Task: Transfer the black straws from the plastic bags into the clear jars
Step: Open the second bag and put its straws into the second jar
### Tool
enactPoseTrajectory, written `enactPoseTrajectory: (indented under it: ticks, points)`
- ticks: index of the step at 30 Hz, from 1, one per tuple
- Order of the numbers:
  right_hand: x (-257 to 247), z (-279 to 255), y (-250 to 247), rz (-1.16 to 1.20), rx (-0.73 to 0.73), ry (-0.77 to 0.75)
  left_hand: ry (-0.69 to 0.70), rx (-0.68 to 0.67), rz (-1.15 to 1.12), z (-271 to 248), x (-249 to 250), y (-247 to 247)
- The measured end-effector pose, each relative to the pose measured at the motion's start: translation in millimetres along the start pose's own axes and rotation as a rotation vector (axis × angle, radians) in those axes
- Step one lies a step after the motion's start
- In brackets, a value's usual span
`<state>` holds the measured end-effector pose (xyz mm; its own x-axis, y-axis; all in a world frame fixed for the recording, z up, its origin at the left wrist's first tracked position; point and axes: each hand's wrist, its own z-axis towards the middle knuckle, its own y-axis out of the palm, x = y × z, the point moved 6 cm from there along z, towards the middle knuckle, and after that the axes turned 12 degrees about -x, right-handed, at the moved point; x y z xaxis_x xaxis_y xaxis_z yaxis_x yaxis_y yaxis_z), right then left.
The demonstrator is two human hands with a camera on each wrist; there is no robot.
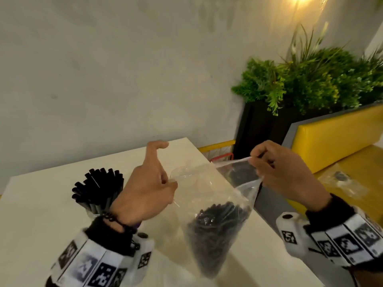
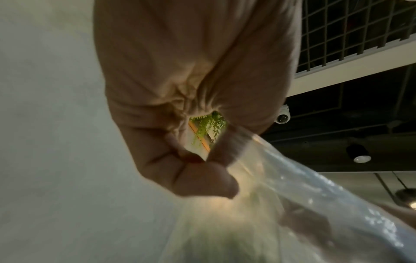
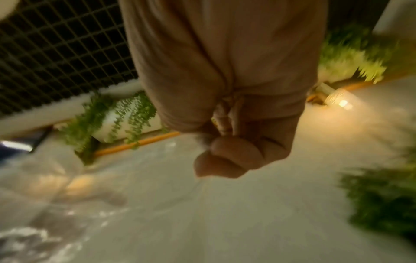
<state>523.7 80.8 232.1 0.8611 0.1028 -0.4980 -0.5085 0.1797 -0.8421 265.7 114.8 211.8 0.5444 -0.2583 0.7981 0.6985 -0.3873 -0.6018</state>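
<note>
A clear plastic bag (image 1: 219,195) hangs between my hands above the white table (image 1: 41,214), with a bundle of black straws (image 1: 215,230) in its lower end. My left hand (image 1: 149,187) pinches the bag's left top edge; its index finger sticks out. My right hand (image 1: 275,170) grips the right top edge in curled fingers. In the left wrist view the left hand (image 2: 202,160) pinches the bag film (image 2: 292,204). The right hand (image 3: 229,156) shows as a closed fist. A clear jar (image 1: 97,212) full of black straws (image 1: 97,187) stands behind my left wrist. An empty clear jar (image 1: 182,172) shows faintly behind the bag.
A yellow bench seat (image 1: 342,146) stands to the right, with an empty clear bag (image 1: 342,181) on it. A black planter (image 1: 259,129) with green plants (image 1: 310,79) sits behind. A grey wall lies beyond the table's far edge.
</note>
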Motion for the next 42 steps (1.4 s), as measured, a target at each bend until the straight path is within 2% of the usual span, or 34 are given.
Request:
enactPoseTrajectory:
  ticks: [2, 4, 5, 7, 9, 11, 12, 14, 15, 18, 20, 22, 24, 29, 30, 31, 32, 33, 34, 36, 37, 40, 42]
  points:
    - [12, -1, 5, -0.004, -0.021, 0.039, 0.011, -0.085, 0.011, 4, 9, 1]
    - [11, -7, 9, 0.011, 0.015, -0.017, 0.016, -0.133, -0.052, 13, 21, 5]
    - [11, -11, 7, 0.104, 0.055, -0.06, 0.009, -0.142, -0.101, 20, 25, 8]
    - [17, -28, 4, 0.455, 0.116, -0.092, -0.001, -0.147, -0.163, 32, 32, 12]
    - [38, -49, 16, 0.798, 0.111, -0.006, -0.011, -0.138, -0.204, 40, 38, 13]
    - [62, -68, 56, 1.075, 0.002, 0.16, -0.021, -0.129, -0.259, 46, 42, 11]
    - [65, -74, 80, 1.132, -0.09, 0.246, -0.022, -0.133, -0.296, 49, 43, 10]
    - [58, -83, 123, 1.077, -0.284, 0.341, -0.023, -0.147, -0.35, 54, 46, 10]
    - [56, -84, 140, 1.051, -0.346, 0.316, -0.028, -0.159, -0.377, 55, 47, 12]
    - [19, -69, 155, 0.96, -0.356, 0.185, -0.021, -0.226, -0.467, 53, 54, 26]
    - [5, -57, 149, 0.995, -0.235, 0.16, 0.008, -0.251, -0.511, 51, 57, 36]
    - [12, -53, 145, 1.054, -0.054, 0.238, 0.037, -0.263, -0.555, 47, 61, 40]
    - [17, -54, 139, 1.12, 0.073, 0.246, 0.041, -0.239, -0.606, 43, 62, 35]
    - [40, -61, 145, 1.235, 0.018, 0.241, 0.075, 0.091, -0.36, 34, 23, -15]
    - [42, -65, 144, 1.272, -0.013, 0.246, 0.036, 0.06, -0.317, 31, 11, -15]
    - [41, -67, 145, 1.333, -0.108, 0.24, -0.02, -0.019, -0.274, 28, -4, -9]
    - [38, -70, 146, 1.395, -0.207, 0.244, -0.063, -0.148, -0.261, 22, -12, 4]
    - [37, -70, 147, 1.429, -0.266, 0.269, -0.095, -0.259, -0.292, 14, -21, 20]
    - [37, -70, 147, 1.431, -0.256, 0.288, -0.12, -0.332, -0.363, 6, -28, 35]
    - [36, -63, 155, 1.477, -0.153, 0.293, -0.144, -0.355, -0.481, -3, -40, 56]
    - [29, -61, 162, 1.562, -0.154, 0.299, -0.095, -0.353, -0.472, -2, -42, 66]
    - [-12, -60, 175, 1.881, -0.287, 0.254, -0.017, -0.333, -0.308, 5, -49, 94]
    - [-4, -66, 189, 1.784, -0.357, 0.32, -0.009, -0.237, -0.234, 8, -58, 96]
